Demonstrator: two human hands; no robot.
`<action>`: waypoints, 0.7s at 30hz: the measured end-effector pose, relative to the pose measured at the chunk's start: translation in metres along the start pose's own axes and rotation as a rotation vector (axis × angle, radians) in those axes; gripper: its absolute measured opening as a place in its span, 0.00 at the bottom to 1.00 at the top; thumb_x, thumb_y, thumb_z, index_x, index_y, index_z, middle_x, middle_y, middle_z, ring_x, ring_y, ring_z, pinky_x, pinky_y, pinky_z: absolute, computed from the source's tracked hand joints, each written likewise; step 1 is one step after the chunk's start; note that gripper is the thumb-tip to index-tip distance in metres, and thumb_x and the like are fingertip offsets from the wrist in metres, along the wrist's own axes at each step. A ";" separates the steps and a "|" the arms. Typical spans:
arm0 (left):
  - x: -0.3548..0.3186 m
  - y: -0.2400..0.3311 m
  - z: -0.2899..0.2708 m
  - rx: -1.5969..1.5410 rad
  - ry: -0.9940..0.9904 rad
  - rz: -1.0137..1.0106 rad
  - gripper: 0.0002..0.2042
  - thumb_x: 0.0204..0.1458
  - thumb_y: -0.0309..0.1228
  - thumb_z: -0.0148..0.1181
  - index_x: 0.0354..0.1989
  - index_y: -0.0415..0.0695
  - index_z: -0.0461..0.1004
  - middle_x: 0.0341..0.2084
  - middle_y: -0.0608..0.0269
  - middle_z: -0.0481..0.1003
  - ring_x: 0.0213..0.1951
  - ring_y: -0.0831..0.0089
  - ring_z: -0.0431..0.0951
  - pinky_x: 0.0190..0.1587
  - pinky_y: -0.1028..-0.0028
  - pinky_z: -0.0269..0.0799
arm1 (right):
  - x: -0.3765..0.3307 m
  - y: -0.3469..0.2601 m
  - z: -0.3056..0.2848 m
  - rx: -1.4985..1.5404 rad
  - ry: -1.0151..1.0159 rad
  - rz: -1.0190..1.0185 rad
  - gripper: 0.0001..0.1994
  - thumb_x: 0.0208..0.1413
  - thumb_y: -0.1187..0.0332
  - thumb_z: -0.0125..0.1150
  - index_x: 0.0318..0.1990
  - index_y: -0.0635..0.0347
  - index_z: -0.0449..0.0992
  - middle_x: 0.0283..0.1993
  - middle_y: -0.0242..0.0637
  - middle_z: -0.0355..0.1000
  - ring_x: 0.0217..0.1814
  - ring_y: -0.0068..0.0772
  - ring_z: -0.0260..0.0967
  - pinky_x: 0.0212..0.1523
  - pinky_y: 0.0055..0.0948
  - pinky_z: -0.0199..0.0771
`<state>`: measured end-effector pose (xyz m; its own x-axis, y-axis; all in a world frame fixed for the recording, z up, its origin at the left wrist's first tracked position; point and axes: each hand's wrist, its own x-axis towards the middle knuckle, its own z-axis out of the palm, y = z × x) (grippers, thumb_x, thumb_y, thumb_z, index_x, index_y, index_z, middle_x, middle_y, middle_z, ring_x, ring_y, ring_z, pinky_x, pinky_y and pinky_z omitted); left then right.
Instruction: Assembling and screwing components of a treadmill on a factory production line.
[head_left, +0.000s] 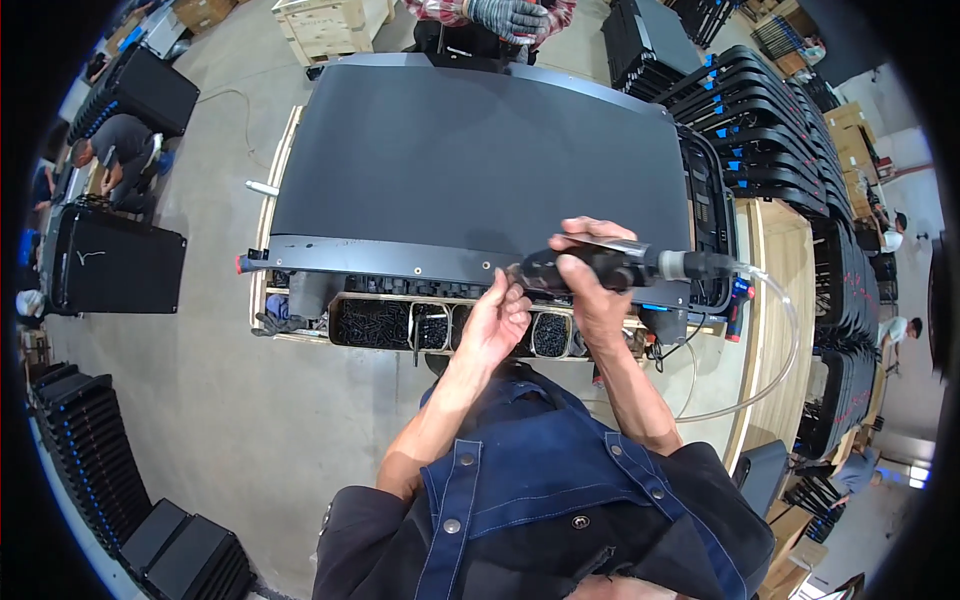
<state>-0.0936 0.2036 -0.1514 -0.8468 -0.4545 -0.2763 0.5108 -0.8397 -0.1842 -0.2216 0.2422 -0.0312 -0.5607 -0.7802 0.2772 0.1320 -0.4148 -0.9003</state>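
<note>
The 2 bare forearms reach up from the lower edge and lean toward each other over the near side of the desk [290, 145]. The right hand [602, 305] is wrapped around a black cylindrical power tool [628, 268], its grip closed firmly about the body, thumb on the near side and fingers over the far side. The tool lies roughly level, its tip pointing left, just above the near metal strip [350, 254] of a large dark-grey flat rectangular panel [470, 150]. A clear flexible hose [796, 335] runs from the tool's right end and curves back toward the person. The left hand [497, 322] is raised with its fingers curled and its thumb and fingertips at the tool's tip; whether its grip pinches anything is impossible to tell. Below the panel's near edge sits a long wooden parts tray [380, 349]. Its wide left compartment [370, 322] holds a heap of black screws; beside it, a pale-rimmed small bin [432, 330] contains small dark fasteners. The middle is partly hidden by the left hand and wrist, and farther right a pale-rimmed rounded bin [550, 335] is filled with small dark pieces.
</note>
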 end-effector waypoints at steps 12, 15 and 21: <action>-0.027 0.036 -0.033 0.340 0.365 0.045 0.19 0.64 0.48 0.57 0.48 0.43 0.71 0.23 0.73 0.66 0.25 0.81 0.65 0.26 0.81 0.64 | 0.040 0.036 0.074 -0.250 0.097 0.108 0.19 0.51 0.83 0.68 0.51 0.66 0.72 0.48 0.42 0.77 0.43 0.26 0.77 0.46 0.26 0.79; -0.053 0.054 -0.025 0.679 0.552 0.378 0.22 0.59 0.52 0.62 0.47 0.46 0.70 0.28 0.70 0.72 0.30 0.80 0.75 0.28 0.78 0.76 | 0.039 0.039 0.074 -0.333 -0.059 0.047 0.16 0.49 0.79 0.69 0.46 0.62 0.75 0.45 0.35 0.78 0.38 0.20 0.74 0.40 0.24 0.77; -0.048 0.118 -0.024 0.812 0.551 0.714 0.24 0.60 0.48 0.64 0.42 0.35 0.70 0.37 0.59 0.76 0.37 0.73 0.78 0.44 0.70 0.79 | 0.032 0.037 0.073 -0.369 -0.566 -0.056 0.18 0.44 0.88 0.64 0.42 0.60 0.70 0.41 0.41 0.74 0.45 0.36 0.75 0.48 0.36 0.79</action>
<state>0.0109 0.1331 -0.1828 -0.1352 -0.8695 -0.4751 0.4274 -0.4837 0.7638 -0.1748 0.1674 -0.0306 -0.0304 -0.9286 0.3698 -0.2286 -0.3537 -0.9070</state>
